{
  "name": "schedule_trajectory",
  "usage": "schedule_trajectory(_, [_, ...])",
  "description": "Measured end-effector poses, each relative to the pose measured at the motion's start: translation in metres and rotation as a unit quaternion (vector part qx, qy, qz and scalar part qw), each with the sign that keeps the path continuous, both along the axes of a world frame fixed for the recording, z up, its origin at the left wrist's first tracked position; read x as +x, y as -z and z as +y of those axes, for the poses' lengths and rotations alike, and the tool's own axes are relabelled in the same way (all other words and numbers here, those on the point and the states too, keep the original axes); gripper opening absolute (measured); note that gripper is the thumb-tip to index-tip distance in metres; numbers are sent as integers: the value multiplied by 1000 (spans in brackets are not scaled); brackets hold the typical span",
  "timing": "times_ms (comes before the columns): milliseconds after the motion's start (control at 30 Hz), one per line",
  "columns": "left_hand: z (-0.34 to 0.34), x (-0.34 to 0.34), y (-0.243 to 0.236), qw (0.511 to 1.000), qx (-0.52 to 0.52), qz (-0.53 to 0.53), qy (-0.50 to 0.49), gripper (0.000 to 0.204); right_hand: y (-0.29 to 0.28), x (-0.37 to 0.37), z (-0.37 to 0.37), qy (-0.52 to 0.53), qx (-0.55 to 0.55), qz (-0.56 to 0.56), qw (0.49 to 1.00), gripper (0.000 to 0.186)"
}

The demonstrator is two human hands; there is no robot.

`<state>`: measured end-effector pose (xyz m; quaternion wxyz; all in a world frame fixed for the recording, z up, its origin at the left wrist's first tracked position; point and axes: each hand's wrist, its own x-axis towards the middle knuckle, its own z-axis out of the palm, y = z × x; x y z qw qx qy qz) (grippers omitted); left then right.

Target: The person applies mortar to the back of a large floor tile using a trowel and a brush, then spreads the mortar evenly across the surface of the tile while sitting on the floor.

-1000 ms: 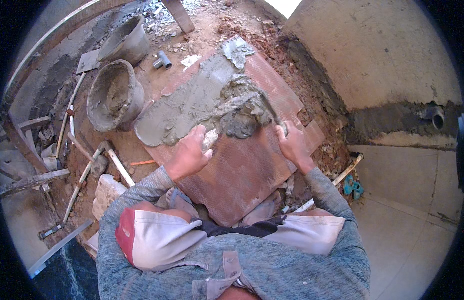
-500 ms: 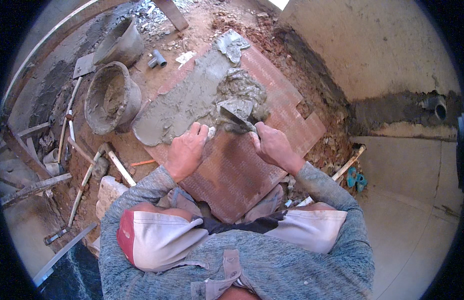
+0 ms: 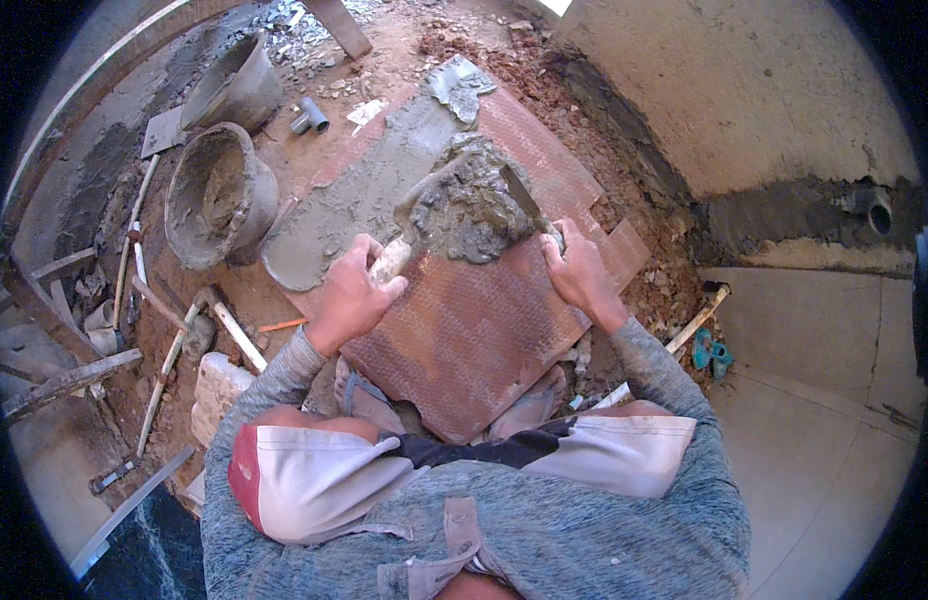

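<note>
My left grip [image 3: 346, 292] and right grip [image 3: 582, 272] are each closed round a trowel handle [image 3: 390, 262]. Between them on the red board [image 3: 464, 335], the wet mortar [image 3: 474, 212] looks heavy, soft and slippery, best supported from beneath.

There is one left hand [image 3: 350, 298], one right hand [image 3: 581, 275] and two trowels [image 3: 389, 262]. There is one patterned red-brown sheet [image 3: 464, 330] and one dark mortar heap [image 3: 474, 205] on it. At far left there are two buckets [image 3: 262, 208] and one grey pipe fitting [image 3: 310, 115]. One orange strip [image 3: 283, 325] is at left, one pipe stub [image 3: 880, 213] at right, and two feet [image 3: 374, 408] at the near side.
</note>
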<state>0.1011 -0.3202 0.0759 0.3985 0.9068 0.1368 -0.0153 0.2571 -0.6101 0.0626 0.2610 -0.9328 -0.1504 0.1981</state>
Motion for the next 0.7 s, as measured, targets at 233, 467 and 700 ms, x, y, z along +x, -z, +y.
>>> schedule_trajectory(233, [-26,12,24,825,-552,77,-96,30,63,-7,1,9,177,85,980,30])
schedule_trajectory(467, [-63,20,17,644,-761,75,-22,38,14,-55,55,2,360,357,862,38])
schedule_trajectory(700, [-67,19,36,725,-681,93,-27,44,5,-52,57,-70,155,229,958,57])
